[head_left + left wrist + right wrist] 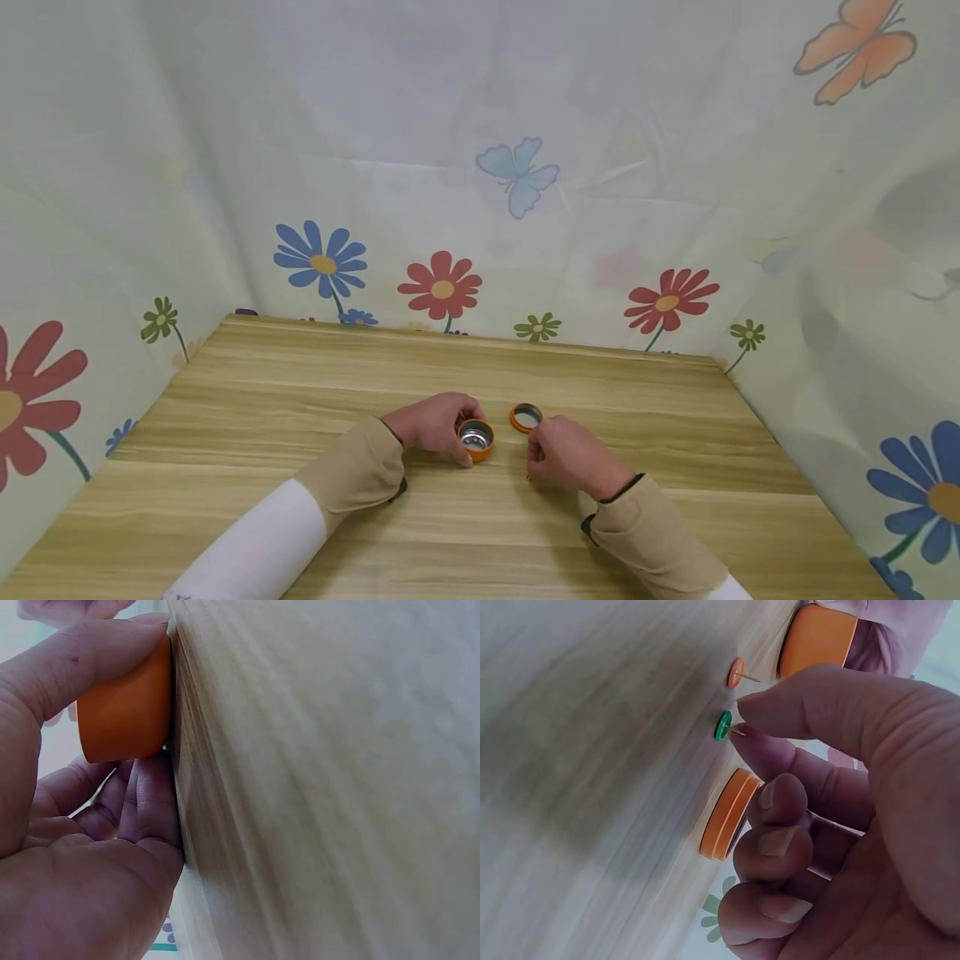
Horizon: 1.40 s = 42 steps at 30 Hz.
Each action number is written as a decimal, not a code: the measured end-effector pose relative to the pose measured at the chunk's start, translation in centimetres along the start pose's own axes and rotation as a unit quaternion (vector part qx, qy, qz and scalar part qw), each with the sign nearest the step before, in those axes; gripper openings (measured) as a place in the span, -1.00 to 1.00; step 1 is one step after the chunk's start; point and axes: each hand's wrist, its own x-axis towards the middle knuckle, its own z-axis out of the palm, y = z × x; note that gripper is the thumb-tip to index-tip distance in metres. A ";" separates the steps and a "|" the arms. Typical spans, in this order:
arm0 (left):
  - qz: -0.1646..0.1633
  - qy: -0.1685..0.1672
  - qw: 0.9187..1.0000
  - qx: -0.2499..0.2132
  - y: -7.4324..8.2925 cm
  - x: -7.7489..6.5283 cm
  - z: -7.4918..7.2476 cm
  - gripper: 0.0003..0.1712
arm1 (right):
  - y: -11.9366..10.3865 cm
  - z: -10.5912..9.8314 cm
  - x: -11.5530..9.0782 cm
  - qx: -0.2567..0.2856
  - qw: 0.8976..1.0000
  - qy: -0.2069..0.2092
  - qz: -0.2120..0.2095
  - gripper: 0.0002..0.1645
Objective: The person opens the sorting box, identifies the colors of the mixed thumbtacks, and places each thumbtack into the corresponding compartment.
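Note:
My left hand [438,423] grips a small round orange tin [476,450], open at the top with a silver inside, its thumb and fingers on the side wall. In the left wrist view the tin [127,712] stands on the wooden table. My right hand [566,454] is low over the table, thumb and index fingertips slightly apart, other fingers curled. Those fingertips are right at the upright pin of a green thumbtack [722,726]. An orange thumbtack [736,673], pin up, lies beside it. The green tack is hidden by the hand in the head view.
An orange screw lid [516,419] lies on the table [375,533] just beyond my right hand, inside facing up. A pale cloth backdrop [390,192] printed with flowers and butterflies borders the table at the back and sides.

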 end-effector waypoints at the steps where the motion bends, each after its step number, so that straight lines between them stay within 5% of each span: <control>1: 0.001 0.000 1.000 0.000 0.0 0.0 0.0 -0.47 | 0.0 0.0 0.0 0.002 1.000 -0.004 0.002 -0.71; 16: -0.008 -0.002 1.000 -0.002 -0.2 0.1 0.1 -0.46 | -0.3 -0.1 -0.1 -0.026 1.000 -0.014 -0.002 -0.71; 26: -0.004 -0.002 1.000 -0.004 -0.3 0.1 0.1 -0.46 | -0.7 0.2 0.0 -0.101 0.994 0.002 -0.042 -0.61; 34: -0.009 0.001 1.000 0.009 0.4 -0.1 -0.1 -0.46 | -0.7 0.8 -0.1 -0.107 0.994 0.025 -0.019 -0.65; 42: -0.014 0.001 1.000 0.010 0.6 -0.2 -0.1 -0.45 | -1.3 0.6 0.4 -0.048 0.996 0.059 0.048 -0.79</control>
